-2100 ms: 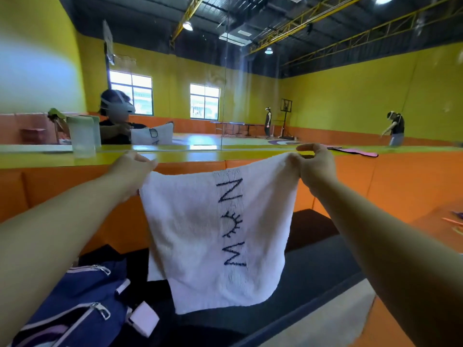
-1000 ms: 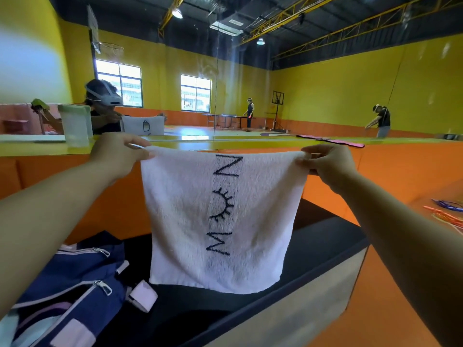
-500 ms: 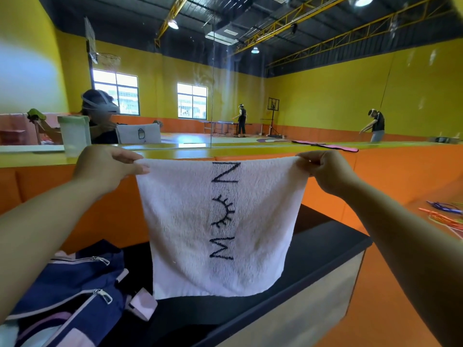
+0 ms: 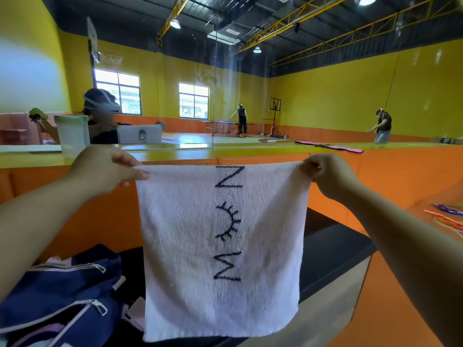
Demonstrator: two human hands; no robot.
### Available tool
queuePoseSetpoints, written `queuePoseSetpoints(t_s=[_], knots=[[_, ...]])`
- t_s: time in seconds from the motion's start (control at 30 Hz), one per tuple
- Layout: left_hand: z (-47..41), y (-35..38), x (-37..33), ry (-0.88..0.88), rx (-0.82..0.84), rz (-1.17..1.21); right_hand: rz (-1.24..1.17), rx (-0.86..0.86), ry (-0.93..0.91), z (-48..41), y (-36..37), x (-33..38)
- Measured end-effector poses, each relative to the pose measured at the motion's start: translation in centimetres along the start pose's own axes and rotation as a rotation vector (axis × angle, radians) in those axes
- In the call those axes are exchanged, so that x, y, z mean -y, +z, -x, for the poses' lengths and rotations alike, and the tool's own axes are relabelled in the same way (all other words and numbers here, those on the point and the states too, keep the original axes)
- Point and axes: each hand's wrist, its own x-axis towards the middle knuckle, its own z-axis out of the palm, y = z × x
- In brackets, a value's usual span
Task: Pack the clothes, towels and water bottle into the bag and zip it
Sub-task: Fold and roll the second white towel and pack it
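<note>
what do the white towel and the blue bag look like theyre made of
White towel: looks like cotton terry, going by its fuzzy looped pile and matte finish, with dark stitched lettering. Blue bag: probably woven synthetic such as nylon or polyester, smooth with a slight sheen, with metal-looking zipper pulls.

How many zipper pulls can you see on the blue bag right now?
2. One metal pull lies on the upper zipper line of the blue bag, near its top edge; the other pull sits lower on the front pocket's zipper. More may be hidden beyond the frame edge.
</note>
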Motion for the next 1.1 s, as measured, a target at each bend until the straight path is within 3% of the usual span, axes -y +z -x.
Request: queuePoseSetpoints(t_s=[0.17,0.27,0.4,0.5,0.7,0.9,1.1], knots=[[-3.1,3.6,1.9,-0.170,0.151,0.225,-0.240,0.094,0.215,-3.1,5.5,-1.9],[-5.2,5.1,2.4,-0.157,0.003,0.303,-0.389,0.060,0.263,-5.6,7.9,-2.6],[-6.6,5.3,1.5,0.025,-0.235,0.277,-0.569,-0.103,0.201,-8.0,8.3,-2.7],[-5.8,5.1,2.2,0.081,-0.256,0.270,-0.630,-0.190,0.104,-7.5,7.9,-3.2],[0.9,7.8,7.2,-0.020,0.022,0.240,-0.439,0.091,0.159,0.4,10.0,-6.2],[9.6,10.4,12.2,-0.127,0.435,0.037,-0.335,0.461,0.308,10.7,12.7,-8.5],[13.0,11.1,13.9,-0.179,0.529,0.076,-0.453,0.458,0.380,16.4,12.8,-9.0]])
